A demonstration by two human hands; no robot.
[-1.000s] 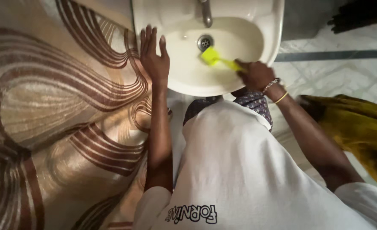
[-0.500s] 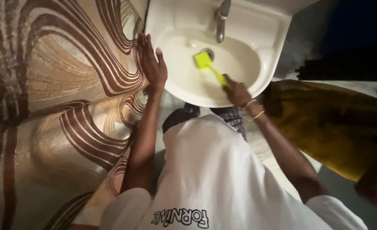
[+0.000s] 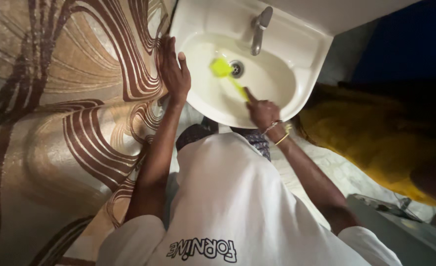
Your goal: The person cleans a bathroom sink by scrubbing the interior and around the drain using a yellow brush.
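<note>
1. at the sink (image 3: 306, 54), the right hand (image 3: 261, 111) is closing its fingers round the handle of a yellow brush (image 3: 226, 74), with the forefinger lying along the handle.
2. the brush head is sitting inside the sink bowl, just left of the drain (image 3: 236, 68) and touching the bowl's surface; the handle is slanting back from it towards the sink's near rim, where the right hand is hanging over the edge.
3. the left hand (image 3: 172, 71) is lying flat on the sink's left rim, fingers held together and pointing away from the person, thumb spread inward over the rim towards the bowl; it is gripping nothing.
4. the tap (image 3: 258, 28) is standing at the back of the sink, its spout reaching out over the bowl just right of the brush head and above the drain.
5. two bangles (image 3: 279, 134) are circling the right wrist, just below the sink's near rim.
6. a wall (image 3: 55, 123) with brown swirling bands is running along the sink's left side, touching the rim beside the left hand.
7. a yellow cloth (image 3: 375, 143) is lying to the right of the sink, well apart from both hands.
8. the person's white shirt (image 3: 237, 197) is filling the view below the sink.
</note>
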